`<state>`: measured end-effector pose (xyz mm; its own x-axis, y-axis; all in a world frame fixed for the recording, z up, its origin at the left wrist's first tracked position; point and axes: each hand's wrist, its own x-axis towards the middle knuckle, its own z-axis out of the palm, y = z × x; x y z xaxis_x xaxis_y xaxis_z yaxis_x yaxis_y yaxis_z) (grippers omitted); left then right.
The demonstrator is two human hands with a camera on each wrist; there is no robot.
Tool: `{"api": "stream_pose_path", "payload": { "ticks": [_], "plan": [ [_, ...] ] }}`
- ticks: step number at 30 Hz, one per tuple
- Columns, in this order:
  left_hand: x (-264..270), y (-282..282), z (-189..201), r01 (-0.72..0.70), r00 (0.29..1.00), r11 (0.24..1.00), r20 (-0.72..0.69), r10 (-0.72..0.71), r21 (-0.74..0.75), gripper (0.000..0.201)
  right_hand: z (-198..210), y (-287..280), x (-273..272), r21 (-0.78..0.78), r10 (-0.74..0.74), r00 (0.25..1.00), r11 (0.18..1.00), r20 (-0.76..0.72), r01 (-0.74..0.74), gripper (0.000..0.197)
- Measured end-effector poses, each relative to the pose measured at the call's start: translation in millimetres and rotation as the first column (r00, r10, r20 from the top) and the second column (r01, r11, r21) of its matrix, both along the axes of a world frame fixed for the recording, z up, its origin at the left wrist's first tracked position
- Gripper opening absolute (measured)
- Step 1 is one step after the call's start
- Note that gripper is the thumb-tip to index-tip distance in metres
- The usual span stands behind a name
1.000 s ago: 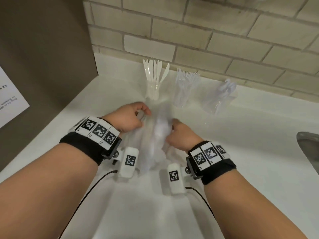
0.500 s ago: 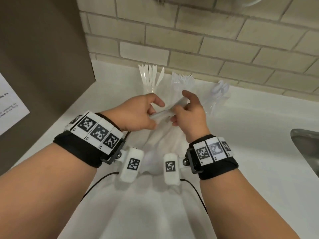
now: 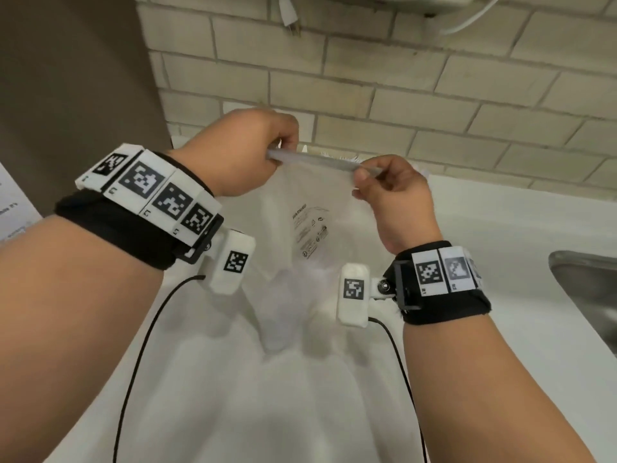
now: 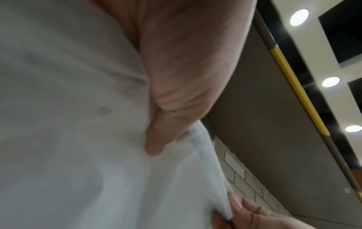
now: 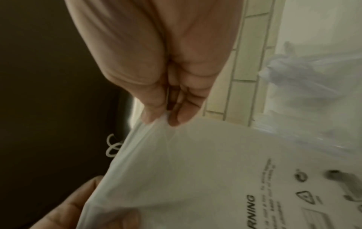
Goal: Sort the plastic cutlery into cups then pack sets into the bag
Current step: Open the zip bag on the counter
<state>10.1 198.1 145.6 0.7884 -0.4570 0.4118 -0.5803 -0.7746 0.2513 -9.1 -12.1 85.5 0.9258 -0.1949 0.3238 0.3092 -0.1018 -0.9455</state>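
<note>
Hanging above the white countertop (image 3: 500, 235), the clear plastic bag (image 3: 320, 202) is stretched by its top edge: left hand (image 3: 233, 152) pinches one corner, right hand (image 3: 397, 195) the other. Looks super flimsy and slippery, so I'd grip that thicker top strip. Printed on it: "WARNING" (image 3: 299, 212), rest too tiny.

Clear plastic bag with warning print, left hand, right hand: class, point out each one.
Clear plastic bag (image 3: 310, 208): head view, printed front panel.
Left hand (image 3: 233, 155): head view, back of hand.
Right hand (image 3: 397, 195): head view, back of hand.
</note>
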Motion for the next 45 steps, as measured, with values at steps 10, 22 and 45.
{"api": "stream_pose_path", "payload": {
  "ticks": [10,22,45],
  "plan": [
    [-3.1,23.6,35.1,-0.301,0.954,0.942,0.047,0.297,0.152,0.036,55.4,-26.1,-4.6,0.107,-0.093,0.984,0.991,0.151,0.078,0.029],
    [-13.0,15.4,37.8,-0.257,0.965,0.932,-0.014,0.262,-0.254,0.013,63.1,-43.2,-4.6,0.137,-0.342,0.925,0.937,0.163,0.322,0.023],
    [-8.5,10.0,24.7,-0.16,0.986,0.562,-0.154,0.059,-0.811,0.032,135.5,86.1,8.8,-0.882,0.03,0.999,0.47,-0.017,-0.029,0.016]
  ]
}}
